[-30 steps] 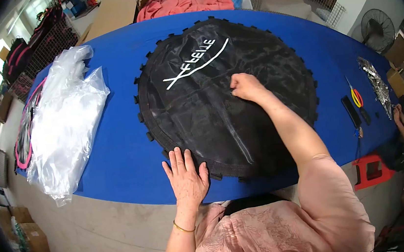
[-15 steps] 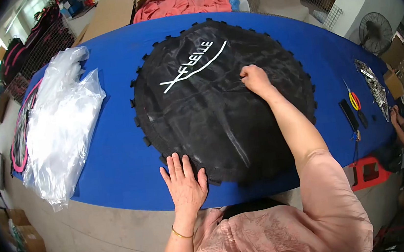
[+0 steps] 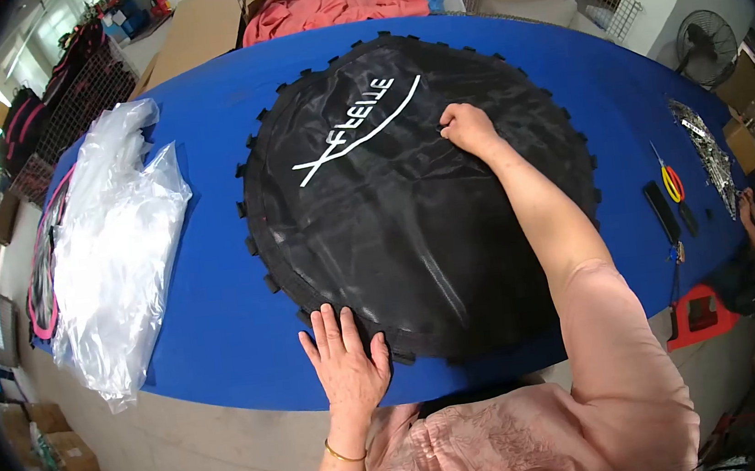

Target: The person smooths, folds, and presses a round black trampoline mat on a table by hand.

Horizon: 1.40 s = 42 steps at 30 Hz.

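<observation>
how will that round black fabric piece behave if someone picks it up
The round black fabric piece is probably floppy: creases and ripples cross it, so it would likely sag when lifted by one edge. It looks light for its size, lying thin on the blue table. The tabs around its rim might snag.

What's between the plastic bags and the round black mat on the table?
Bare blue tabletop in the head view, from plastic bags to black mat.

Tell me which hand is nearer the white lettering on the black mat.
Right. The right hand is curled just right of the white lettering; the left hand lies flat at the near-left edge of the black mat, farther off.
</observation>
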Each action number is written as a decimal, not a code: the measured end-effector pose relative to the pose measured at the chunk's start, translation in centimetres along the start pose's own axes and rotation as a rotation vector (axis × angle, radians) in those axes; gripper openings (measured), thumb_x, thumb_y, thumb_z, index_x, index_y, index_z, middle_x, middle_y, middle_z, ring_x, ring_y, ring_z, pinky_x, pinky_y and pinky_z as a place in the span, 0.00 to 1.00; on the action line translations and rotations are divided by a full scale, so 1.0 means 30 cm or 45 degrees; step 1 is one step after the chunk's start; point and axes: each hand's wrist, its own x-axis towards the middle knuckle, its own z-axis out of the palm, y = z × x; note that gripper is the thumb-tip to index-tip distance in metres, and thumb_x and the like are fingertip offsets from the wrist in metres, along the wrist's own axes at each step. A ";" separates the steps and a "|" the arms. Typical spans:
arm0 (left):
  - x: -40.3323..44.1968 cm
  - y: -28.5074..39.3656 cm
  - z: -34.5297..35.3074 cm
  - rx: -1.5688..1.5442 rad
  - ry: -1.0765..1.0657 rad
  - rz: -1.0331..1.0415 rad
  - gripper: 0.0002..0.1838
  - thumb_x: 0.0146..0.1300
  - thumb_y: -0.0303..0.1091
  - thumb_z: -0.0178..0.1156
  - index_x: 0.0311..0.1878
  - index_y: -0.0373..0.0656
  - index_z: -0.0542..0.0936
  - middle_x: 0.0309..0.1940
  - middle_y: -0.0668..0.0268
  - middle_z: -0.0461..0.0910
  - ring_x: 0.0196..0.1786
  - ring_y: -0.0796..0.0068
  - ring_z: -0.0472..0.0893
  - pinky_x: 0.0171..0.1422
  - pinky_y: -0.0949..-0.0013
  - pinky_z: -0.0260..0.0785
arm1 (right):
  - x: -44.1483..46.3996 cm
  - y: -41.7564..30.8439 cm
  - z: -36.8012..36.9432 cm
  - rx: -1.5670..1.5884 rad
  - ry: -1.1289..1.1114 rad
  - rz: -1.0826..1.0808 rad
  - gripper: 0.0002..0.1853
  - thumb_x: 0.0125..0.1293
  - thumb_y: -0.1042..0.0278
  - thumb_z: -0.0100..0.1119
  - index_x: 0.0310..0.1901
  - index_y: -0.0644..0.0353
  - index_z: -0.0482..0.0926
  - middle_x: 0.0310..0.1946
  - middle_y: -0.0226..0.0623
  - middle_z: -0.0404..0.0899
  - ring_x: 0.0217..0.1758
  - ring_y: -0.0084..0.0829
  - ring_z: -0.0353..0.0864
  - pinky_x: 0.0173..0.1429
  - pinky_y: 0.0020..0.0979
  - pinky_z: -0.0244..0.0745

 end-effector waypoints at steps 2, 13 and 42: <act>0.003 0.003 -0.004 0.001 -0.004 -0.004 0.35 0.74 0.50 0.60 0.73 0.32 0.74 0.80 0.42 0.65 0.85 0.41 0.58 0.87 0.33 0.44 | 0.021 0.011 -0.003 0.075 -0.052 0.078 0.12 0.56 0.65 0.78 0.43 0.52 0.90 0.44 0.41 0.91 0.53 0.45 0.90 0.59 0.43 0.84; 0.001 0.003 0.003 0.047 0.040 0.043 0.34 0.74 0.49 0.59 0.73 0.32 0.73 0.79 0.41 0.66 0.84 0.40 0.61 0.86 0.32 0.46 | -0.100 -0.279 0.176 0.157 -0.193 -0.228 0.14 0.53 0.67 0.79 0.43 0.56 0.90 0.40 0.41 0.91 0.48 0.43 0.91 0.54 0.41 0.85; 0.000 0.002 0.011 0.038 0.115 0.060 0.32 0.74 0.47 0.60 0.72 0.33 0.74 0.77 0.41 0.68 0.82 0.40 0.64 0.85 0.34 0.49 | -0.369 -0.194 -0.034 0.104 -0.238 -0.049 0.14 0.57 0.69 0.79 0.44 0.60 0.89 0.42 0.43 0.90 0.49 0.43 0.90 0.56 0.40 0.83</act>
